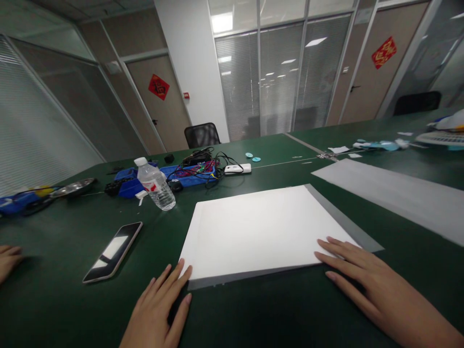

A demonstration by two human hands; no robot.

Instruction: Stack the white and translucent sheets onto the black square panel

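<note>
Currently, the white sheet [257, 232] lies flat on the green table [54, 251], directly ahead of the person, stacked on a grey sheet [344, 220] whose edge shows along the right and near sides. The left hand [159, 304] rests flat, fingers loosely spread, fingertips touching the near left corner of the stack. The right hand [366, 280] lies flat, fingers spread, fingertips pressing the near right corner. Neither hand pinches anything.

Probable faults: uneven pressure at the two corners may skew the white sheet relative to the grey one; a sliding palm may crease the near edge. A phone [113, 251] lies just left of the stack, and a water bottle [155, 184] stands beyond it; a sideways sweep of the left hand could strike either. Another person's hand [7, 261] rests at the far left edge
</note>
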